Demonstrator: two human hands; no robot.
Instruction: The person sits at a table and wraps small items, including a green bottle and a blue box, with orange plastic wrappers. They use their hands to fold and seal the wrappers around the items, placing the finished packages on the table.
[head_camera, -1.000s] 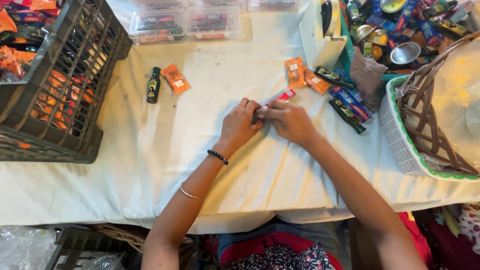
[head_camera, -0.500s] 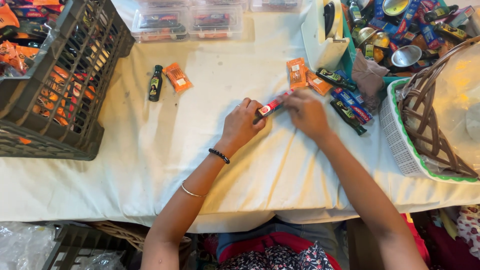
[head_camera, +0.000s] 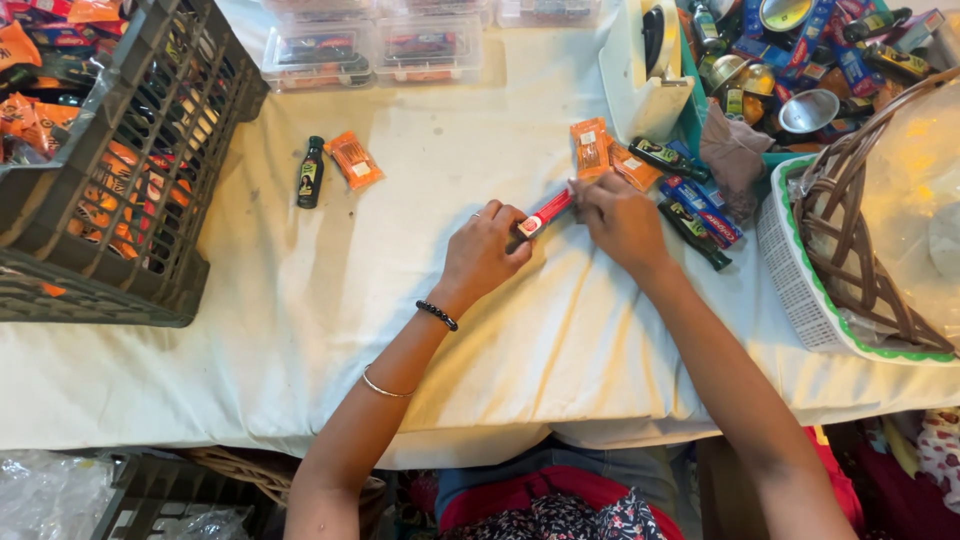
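A table draped in a white cloth (head_camera: 330, 330) fills the view, its near edge running just above the person's lap. The widest bare stretch of cloth lies left of and below the fingers. The left hand (head_camera: 482, 255) and right hand (head_camera: 622, 218) hold one small red box (head_camera: 545, 212) between them, slim, red with a white end, lying slanted on the cloth; the left fingertips pinch its lower end, the right fingertips its upper end. Left of the left fingers lie one dark bottle (head_camera: 311, 172) and one orange sachet (head_camera: 354, 160). Beyond them stands a dark crate (head_camera: 160, 290). Just past the right fingers sit two more orange sachets (head_camera: 603, 152), with a wicker basket (head_camera: 860, 270) further right.
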